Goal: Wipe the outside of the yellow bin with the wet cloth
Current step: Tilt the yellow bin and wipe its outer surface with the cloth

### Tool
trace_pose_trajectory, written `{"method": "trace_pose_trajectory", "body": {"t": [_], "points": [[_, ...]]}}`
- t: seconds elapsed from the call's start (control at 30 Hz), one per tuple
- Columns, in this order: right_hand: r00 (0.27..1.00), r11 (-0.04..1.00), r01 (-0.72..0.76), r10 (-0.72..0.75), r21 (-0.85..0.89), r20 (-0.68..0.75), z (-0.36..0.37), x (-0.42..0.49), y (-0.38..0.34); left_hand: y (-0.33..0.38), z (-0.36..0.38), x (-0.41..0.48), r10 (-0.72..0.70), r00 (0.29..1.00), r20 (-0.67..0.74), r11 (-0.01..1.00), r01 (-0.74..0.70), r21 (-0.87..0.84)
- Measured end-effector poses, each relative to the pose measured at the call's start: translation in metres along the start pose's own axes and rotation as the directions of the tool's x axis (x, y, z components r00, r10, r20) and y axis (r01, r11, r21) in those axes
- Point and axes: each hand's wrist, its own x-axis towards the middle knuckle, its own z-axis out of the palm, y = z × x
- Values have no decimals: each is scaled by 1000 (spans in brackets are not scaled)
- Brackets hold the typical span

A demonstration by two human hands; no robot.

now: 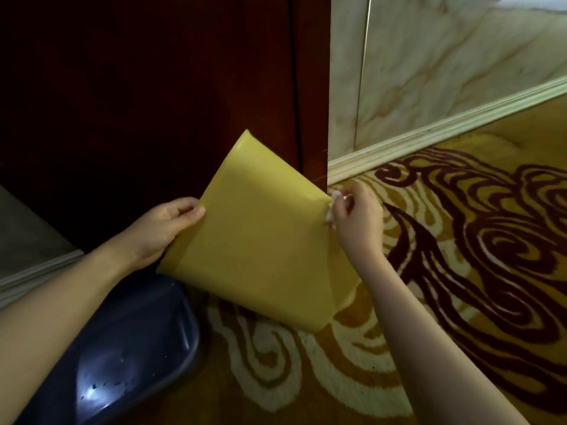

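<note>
perhaps a hotel room: patterned carpet (460,240), marble wall (445,72).

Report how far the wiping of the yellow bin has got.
Done: nothing can be confirmed; the smooth yellow plastic bin shows no clear wet marks. In hand: the left hand holds the bin tilted above the patterned carpet, while the right hand presses a small white cloth against its right edge. Left: the broad facing side and the hidden sides look untouched.
</note>
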Motion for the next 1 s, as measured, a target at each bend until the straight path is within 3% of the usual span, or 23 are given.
{"method": "trace_pose_trajectory", "body": {"t": [0.07,0.13,0.23,0.3,0.4,0.57,0.73,0.83,1.0], "points": [[997,1000,1,-2,13,73,5,-2,-7,-2,-14,-9,-43,991,128,999,39,29],[991,999,6,-12,45,136,7,-9,-10,9,-19,-10,-31,985,170,999,38,-38],[976,997,50,-62,66,208,12,-24,-19,45,-7,7,30,999,-34,996,-32,-80],[971,993,114,-119,35,208,14,-33,-25,69,4,21,-65,968,-241,998,56,-43],[973,987,159,-154,-16,171,9,-42,-22,83,18,35,-148,929,-340,985,170,37],[992,990,-69,81,-124,96,-4,-41,18,83,27,36,-125,914,-386,972,192,139],[935,925,-332,348,-187,63,-26,-38,59,71,31,8,76,898,-433,984,3,179],[968,960,-250,247,-127,-41,-30,-31,46,62,28,-2,127,914,-386,990,-93,104],[990,990,138,-137,30,-44,-2,-29,-41,32,26,-16,112,949,-294,994,-110,23]]}}
